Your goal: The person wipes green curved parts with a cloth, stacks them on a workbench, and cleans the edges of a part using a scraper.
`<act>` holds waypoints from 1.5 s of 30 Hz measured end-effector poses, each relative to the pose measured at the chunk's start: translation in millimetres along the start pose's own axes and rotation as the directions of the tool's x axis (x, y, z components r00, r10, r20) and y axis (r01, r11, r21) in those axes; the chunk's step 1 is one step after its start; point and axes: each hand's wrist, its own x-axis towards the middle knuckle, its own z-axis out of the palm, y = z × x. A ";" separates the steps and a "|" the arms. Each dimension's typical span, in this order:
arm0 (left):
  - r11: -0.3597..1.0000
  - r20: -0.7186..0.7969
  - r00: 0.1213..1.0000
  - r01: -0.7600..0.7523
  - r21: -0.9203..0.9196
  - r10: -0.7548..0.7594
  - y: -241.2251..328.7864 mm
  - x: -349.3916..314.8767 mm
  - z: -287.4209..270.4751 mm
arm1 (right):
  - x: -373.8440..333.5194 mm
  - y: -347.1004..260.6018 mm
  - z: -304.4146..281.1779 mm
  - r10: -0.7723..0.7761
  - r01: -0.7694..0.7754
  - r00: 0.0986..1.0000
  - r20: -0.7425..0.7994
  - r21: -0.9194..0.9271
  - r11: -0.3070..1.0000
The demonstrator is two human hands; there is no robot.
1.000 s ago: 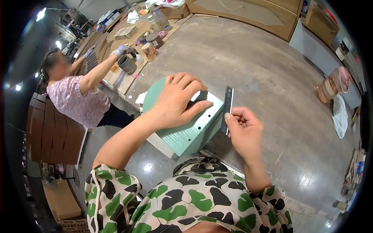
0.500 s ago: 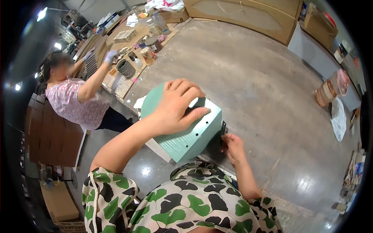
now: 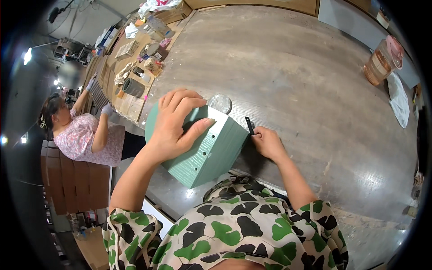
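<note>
Brown tabletop [image 3: 315,90] — round container [image 3: 220,103] beyond green block [image 3: 221,155]; left hand [image 3: 179,122] clasping it — right hand [image 3: 268,143] pinching black strip [image 3: 249,125].

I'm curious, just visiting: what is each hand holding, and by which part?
The right hand grips a black strip by its near end; the left hand grips the green piece at its upper part, thumb near its row of holes.

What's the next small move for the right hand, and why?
Probably ease the black strip flush against the right-hand side of the green drilled block with the right hand, leaving the left hand in place. The right hand grips the strip beside that side; the left lies across the block, which should steady it. Whether they touch is unclear.
</note>
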 end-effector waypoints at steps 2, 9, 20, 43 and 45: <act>1.000 0.009 1.000 -0.007 0.005 0.007 0.8 1.9 -0.8 | -1.0 -4.9 -5.0 -0.050 0.049 0.999 -0.012 -0.081 0.996; 1.000 -0.024 1.000 0.016 0.004 -0.016 -5.3 -6.1 4.0 | -37.3 -127.4 -58.3 -0.154 0.135 0.988 -0.013 0.558 0.819; 1.000 -0.011 1.000 0.012 0.011 -0.012 -3.8 -7.3 -2.3 | -43.8 -150.2 -49.4 -0.084 0.116 0.993 -0.080 0.593 0.797; 0.998 -0.083 0.996 -0.026 0.056 0.031 -4.9 -7.5 4.1 | -53.9 -171.3 -38.0 -0.109 0.246 0.965 -0.240 0.672 0.699; 0.999 -0.073 0.997 -0.018 0.040 0.021 -2.1 -12.2 4.1 | -41.2 -151.6 -37.8 -0.085 0.209 0.974 -0.208 0.700 0.683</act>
